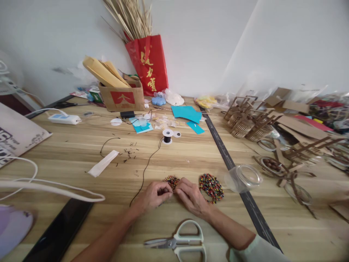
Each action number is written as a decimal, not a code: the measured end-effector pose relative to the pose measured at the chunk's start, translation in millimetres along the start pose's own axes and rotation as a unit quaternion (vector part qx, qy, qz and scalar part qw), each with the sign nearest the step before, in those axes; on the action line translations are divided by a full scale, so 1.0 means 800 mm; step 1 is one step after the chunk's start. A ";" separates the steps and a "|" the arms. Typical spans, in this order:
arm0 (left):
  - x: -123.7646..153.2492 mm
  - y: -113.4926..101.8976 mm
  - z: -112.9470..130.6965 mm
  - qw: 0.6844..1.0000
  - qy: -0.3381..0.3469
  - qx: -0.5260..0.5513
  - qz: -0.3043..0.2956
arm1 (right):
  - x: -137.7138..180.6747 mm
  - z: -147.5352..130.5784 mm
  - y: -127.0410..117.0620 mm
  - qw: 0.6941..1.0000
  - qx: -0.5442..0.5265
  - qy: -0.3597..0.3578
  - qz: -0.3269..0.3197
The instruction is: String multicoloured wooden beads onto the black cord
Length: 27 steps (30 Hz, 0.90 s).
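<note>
My left hand (pixel 156 194) and my right hand (pixel 191 196) meet over the wooden table, fingertips almost touching. Both are closed in a pinch; whatever lies between the fingers is too small to make out. Just behind the fingertips is a small cluster of multicoloured beads (pixel 171 180), partly hidden by the hands. A larger coil of strung multicoloured beads (pixel 211 187) lies to the right of my right hand. Black cord (pixel 147 167) runs from a white spool (pixel 167 136) down toward my left wrist. Scissors (pixel 180 241) with pale handles lie in front of me, below the hands.
A clear plastic jar (pixel 243 178) lies right of the beads. Several woven baskets (pixel 240 120) stand farther right. Behind are blue paper (pixel 188 113), a cardboard box (pixel 122 98) and a red bag (pixel 151 65). A white strip (pixel 103 163) and a black phone-like slab (pixel 58 233) lie left.
</note>
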<state>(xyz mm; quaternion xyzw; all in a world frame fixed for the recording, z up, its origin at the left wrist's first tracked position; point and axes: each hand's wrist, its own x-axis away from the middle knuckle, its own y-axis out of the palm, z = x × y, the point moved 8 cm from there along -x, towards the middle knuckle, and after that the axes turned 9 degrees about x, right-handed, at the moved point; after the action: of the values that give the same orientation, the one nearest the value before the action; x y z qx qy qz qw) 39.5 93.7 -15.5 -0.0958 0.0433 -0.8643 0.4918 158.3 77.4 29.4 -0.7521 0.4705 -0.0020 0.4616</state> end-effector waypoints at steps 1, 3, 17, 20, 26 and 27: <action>0.000 0.000 0.001 1.000 -0.001 0.002 -0.001 | -0.001 0.000 -0.003 1.000 -0.014 0.002 0.011; 0.001 0.000 0.002 1.000 -0.001 0.001 0.002 | -0.001 0.000 -0.006 0.999 -0.032 -0.001 0.026; 0.000 -0.003 0.010 1.000 0.004 0.024 0.016 | 0.002 -0.002 0.001 0.999 -0.017 -0.022 0.018; -0.002 -0.004 0.006 0.999 0.000 0.035 0.017 | 0.001 -0.003 -0.003 1.000 -0.014 -0.016 0.023; -0.002 -0.007 0.001 0.999 -0.003 0.039 0.026 | -0.001 -0.005 -0.005 0.999 -0.014 -0.023 0.024; -0.002 -0.007 0.002 0.999 0.001 0.038 0.024 | 0.000 -0.005 -0.005 0.999 -0.014 -0.021 0.024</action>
<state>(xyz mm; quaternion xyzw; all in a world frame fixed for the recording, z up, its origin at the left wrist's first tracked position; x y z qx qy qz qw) 36.0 98.2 -13.5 -0.0748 0.0131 -0.8536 0.5154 159.1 75.6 34.3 -0.7472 0.4782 0.0317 0.4605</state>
